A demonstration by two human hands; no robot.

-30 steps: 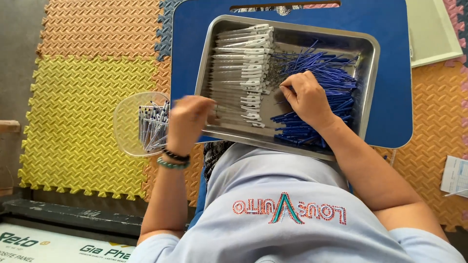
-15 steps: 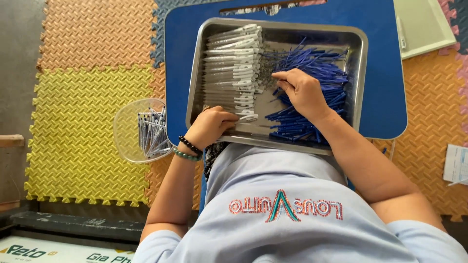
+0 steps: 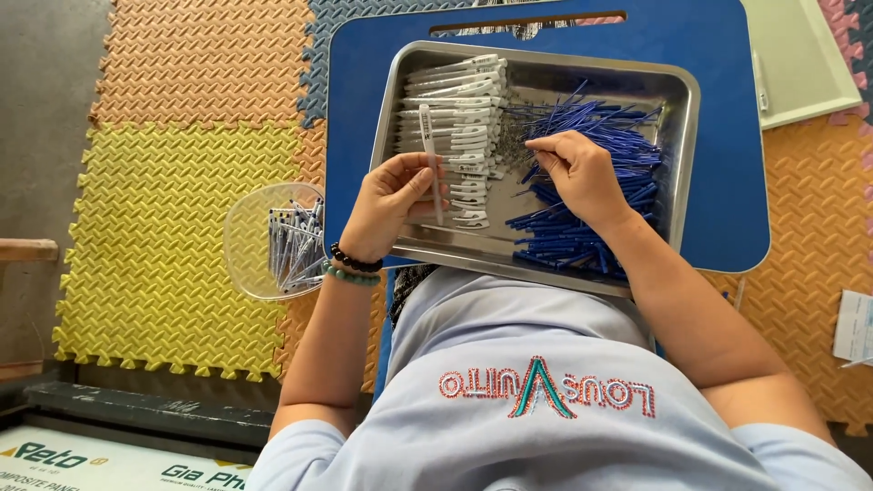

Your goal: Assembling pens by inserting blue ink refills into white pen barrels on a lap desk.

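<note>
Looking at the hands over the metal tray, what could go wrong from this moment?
1. The left hand holds one white pen barrel only at its lower part, so it may slip back into the stack of white barrels.
2. The right hand presses into the loose pile of thin blue refills; some could flick over the rim of the steel tray.

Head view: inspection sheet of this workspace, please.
Surface: blue lap tray carrying a metal pan.
Job's things: white pen barrels stacked left in the pan, blue refills heaped right.
Clutter: clear bowl of assembled pens on the mat.
Grippers: left hand holds one white barrel; right hand rests on the refills.
Cables: nothing seen.
Surroundings: coloured foam floor mats.
</note>
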